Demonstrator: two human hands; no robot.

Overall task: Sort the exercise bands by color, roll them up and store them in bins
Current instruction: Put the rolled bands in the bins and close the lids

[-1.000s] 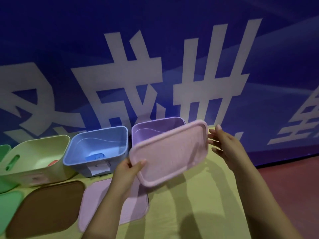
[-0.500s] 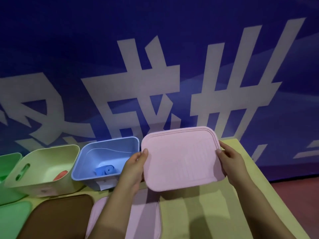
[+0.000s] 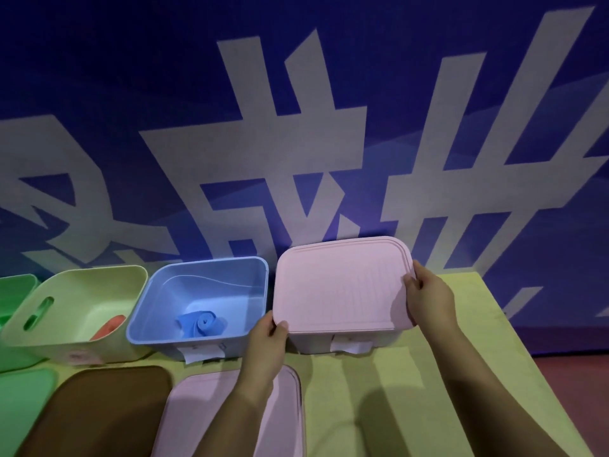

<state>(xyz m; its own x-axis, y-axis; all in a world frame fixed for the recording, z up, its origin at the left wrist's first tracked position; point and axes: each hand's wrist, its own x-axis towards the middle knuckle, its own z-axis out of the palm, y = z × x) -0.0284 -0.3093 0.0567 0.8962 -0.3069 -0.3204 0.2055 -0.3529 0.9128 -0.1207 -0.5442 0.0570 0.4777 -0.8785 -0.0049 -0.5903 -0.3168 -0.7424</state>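
Observation:
A pink lid (image 3: 339,285) lies flat on top of the purple bin (image 3: 313,341) at the right end of the row. My left hand (image 3: 268,341) grips the lid's front left corner, and my right hand (image 3: 426,295) grips its right edge. The blue bin (image 3: 260,291) beside it stands uncovered with a rolled blue band (image 3: 202,323) inside. Further left, the pale yellow-green bin (image 3: 82,285) holds an orange-red band (image 3: 110,326). The purple bin's contents are hidden under the lid.
A green bin (image 3: 16,291) shows at the far left edge. In front of the bins lie a green lid (image 3: 23,400), a brown lid (image 3: 99,410) and another pink lid (image 3: 204,413) on the yellow-green table (image 3: 379,407). A blue banner wall stands right behind.
The pink lid went from tilted in the air to flat on the purple bin. My right hand came in and took the lid's right edge.

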